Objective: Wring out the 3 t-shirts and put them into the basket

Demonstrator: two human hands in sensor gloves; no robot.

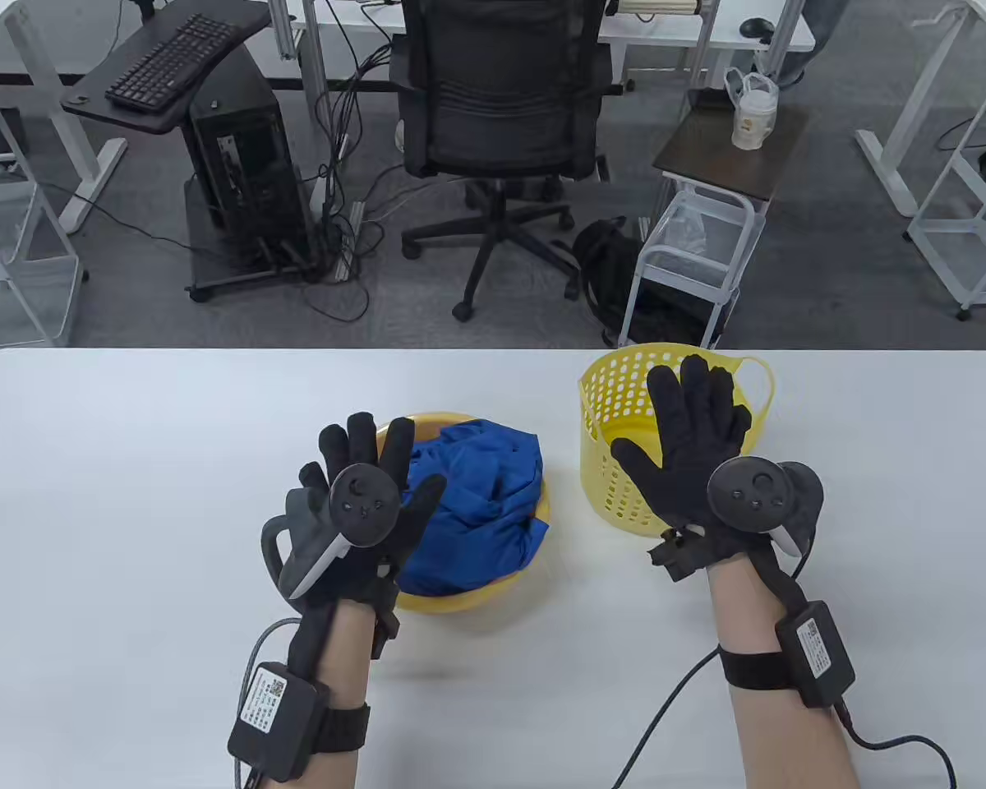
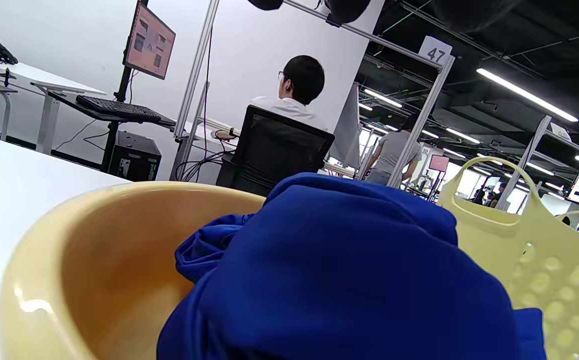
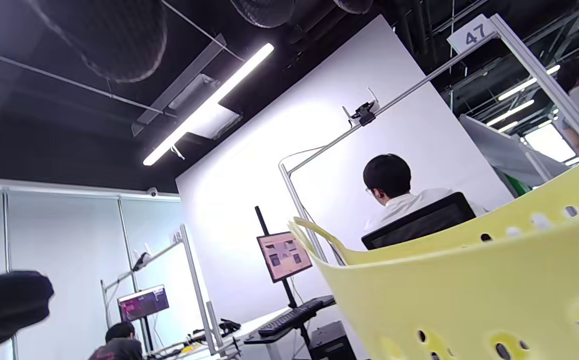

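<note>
Table view: white table (image 1: pixel 131 493), both gloved hands raised over it, palms down, fingers spread straight, holding nothing.

Left hand (image 1: pixel 361 501) — black sensor glove, round tracker strapped on its back — hovers over the near-left rim of the round yellow plastic basin (image 1: pixel 452 602). Fingers apart and extended, fingertips over the basin's left edge; whether they touch the cloth cannot be told from above. Black wrist box and cable on the forearm.

Right hand (image 1: pixel 698 444), same glove and tracker, is over the yellow perforated plastic laundry basket (image 1: pixel 616 411) with loop handles. Fingers splayed, thumb out to the left, nothing gripped. The hand covers much of the basket's opening; the part of the inside that shows is bare yellow.

Crumpled bright blue t-shirts (image 1: pixel 481 501) sit bunched in the basin, piled above its rim. Only 1 blue mass can be made out — the count of shirts cannot be told. Basin and basket stand near each other on the table, basket to the right, not touching.

Left wrist view: blue cloth (image 2: pixel 339 270) heaped in the basin (image 2: pixel 84 250), basket wall (image 2: pixel 534 250) just behind it on the right. Right wrist view: basket rim (image 3: pixel 469 280) close up, with holes.

Behind the table: black mesh office chair (image 1: pixel 501 90), black computer tower (image 1: pixel 246 156), black keyboard (image 1: pixel 172 62) on a stand, white cup (image 1: pixel 752 119) on a small brown side table.
</note>
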